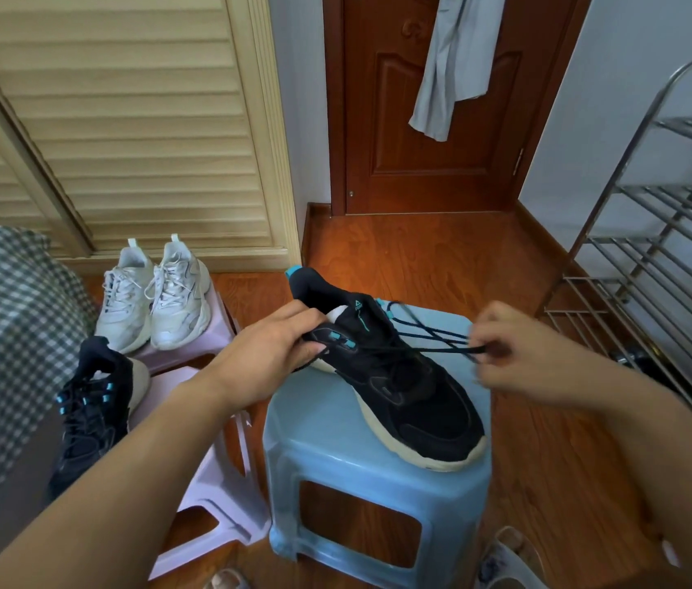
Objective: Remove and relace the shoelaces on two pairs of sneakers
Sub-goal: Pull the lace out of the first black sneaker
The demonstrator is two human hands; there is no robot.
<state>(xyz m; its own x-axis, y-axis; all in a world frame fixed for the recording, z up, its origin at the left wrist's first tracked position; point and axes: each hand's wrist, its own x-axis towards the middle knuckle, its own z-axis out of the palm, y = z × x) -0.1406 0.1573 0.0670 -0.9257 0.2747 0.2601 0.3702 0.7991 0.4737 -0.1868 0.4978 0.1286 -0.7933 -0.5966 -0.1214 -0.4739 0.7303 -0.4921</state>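
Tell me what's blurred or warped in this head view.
Head view: the right hand pinching the black lace is motion-smeared; the left hand and black sneaker stay sharp; wide-angle distortion bends the metal shoe rack and louvered doors.

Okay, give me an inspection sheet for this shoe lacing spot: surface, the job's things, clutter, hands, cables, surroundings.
Surface: blue stool holding the black sneaker; two pink stools to its left.
Job's things: black sneaker with its lace drawn out to the right; second black sneaker on the near pink stool; white pair laced, on the far pink stool.
Clutter: nothing seen on the blue stool besides the sneaker.
Hands: left hand grips the sneaker's collar; right hand, blurred, pinches the lace.
Cables: nothing seen.
Surroundings: wooden floor, door with hanging cloth, louvred closet, metal rack, checked fabric.
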